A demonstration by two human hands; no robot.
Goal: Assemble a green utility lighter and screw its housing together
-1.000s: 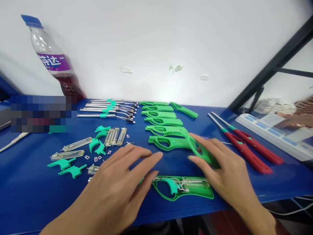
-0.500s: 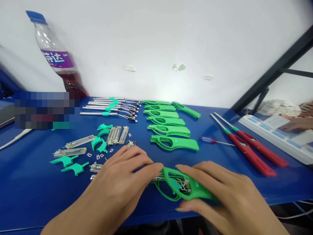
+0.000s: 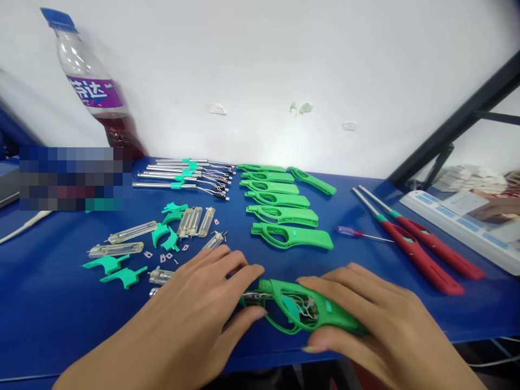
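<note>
A long-nosed gas lighter with a green casing [image 3: 345,315] lies level above the near edge of the table. Its trigger opening shows white wires, a clear part and a teal trigger [image 3: 291,307]. My right hand [image 3: 374,309] grips the handle end, thumb below and fingers on top. My left hand [image 3: 211,298] is round the lighter's metal tube [image 3: 254,296], its thumb and index finger apart on either side; the far part of the tube is hidden under the palm. Left of it lie clear fuel tanks [image 3: 132,233], teal triggers [image 3: 125,277] and small metal pieces.
Green casing halves [image 3: 292,236] lie in a column behind my hands, with wired metal tubes [image 3: 164,186] to their left. At right are a screwdriver [image 3: 349,232], two red lighters [image 3: 433,265] and a power strip [image 3: 455,225]. A bottle [image 3: 93,92] stands back left.
My left thumb and index finger have spread and moved off the casing's front end, uncovering more of it and of the tube. My right hand keeps its grip. The view has shifted slightly.
</note>
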